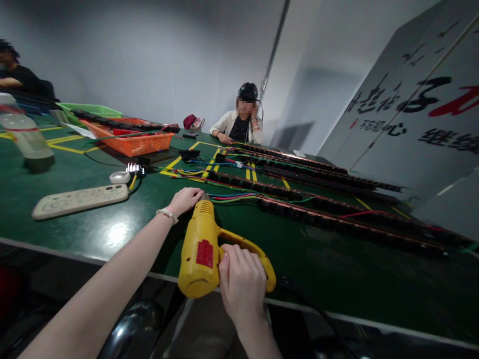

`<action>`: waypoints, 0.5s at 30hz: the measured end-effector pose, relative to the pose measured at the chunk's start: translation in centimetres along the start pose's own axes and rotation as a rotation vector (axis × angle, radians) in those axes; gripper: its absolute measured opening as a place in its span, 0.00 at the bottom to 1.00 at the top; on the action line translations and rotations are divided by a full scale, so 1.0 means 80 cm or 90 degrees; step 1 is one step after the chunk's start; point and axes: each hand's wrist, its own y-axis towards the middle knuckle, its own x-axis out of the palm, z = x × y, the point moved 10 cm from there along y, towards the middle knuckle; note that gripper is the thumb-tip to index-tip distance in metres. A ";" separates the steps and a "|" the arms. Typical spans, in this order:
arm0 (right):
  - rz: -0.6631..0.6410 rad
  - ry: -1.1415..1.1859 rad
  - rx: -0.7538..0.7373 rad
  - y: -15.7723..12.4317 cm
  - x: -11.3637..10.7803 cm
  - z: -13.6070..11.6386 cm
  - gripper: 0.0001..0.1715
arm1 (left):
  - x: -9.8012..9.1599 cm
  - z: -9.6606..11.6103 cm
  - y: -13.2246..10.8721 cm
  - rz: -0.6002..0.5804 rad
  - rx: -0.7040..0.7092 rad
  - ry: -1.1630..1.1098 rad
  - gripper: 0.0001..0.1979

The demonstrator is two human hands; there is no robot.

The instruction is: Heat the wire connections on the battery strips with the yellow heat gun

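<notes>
My right hand (241,281) is closed round the handle of a yellow heat gun (202,247) with a red label, held over the near edge of the green table (93,229). Its nozzle points away from me toward a bundle of coloured wires (232,198). My left hand (185,199) reaches to the nozzle's left side, fingers curled together near the wire ends; what they pinch is hidden. A bracelet sits on that wrist. Long black power strips (299,207) with the wires attached lie across the table to the right.
A beige remote control (80,199) and a white tape roll (119,177) lie at the left. A plastic bottle (24,132) stands far left. Orange basket (134,142) and green tray sit behind. One person sits at the far side, another at far left. Lettered boards lean at right.
</notes>
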 end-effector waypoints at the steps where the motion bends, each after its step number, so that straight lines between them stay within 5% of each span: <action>1: -0.006 0.004 0.000 0.000 0.001 0.000 0.17 | 0.000 0.000 0.000 -0.001 0.002 -0.001 0.23; 9: 0.008 0.030 -0.009 -0.002 -0.002 0.006 0.18 | -0.004 0.002 -0.004 -0.008 -0.005 -0.006 0.22; 15: 0.017 0.054 0.021 -0.002 -0.016 0.043 0.17 | -0.009 0.011 -0.009 -0.002 0.009 0.001 0.22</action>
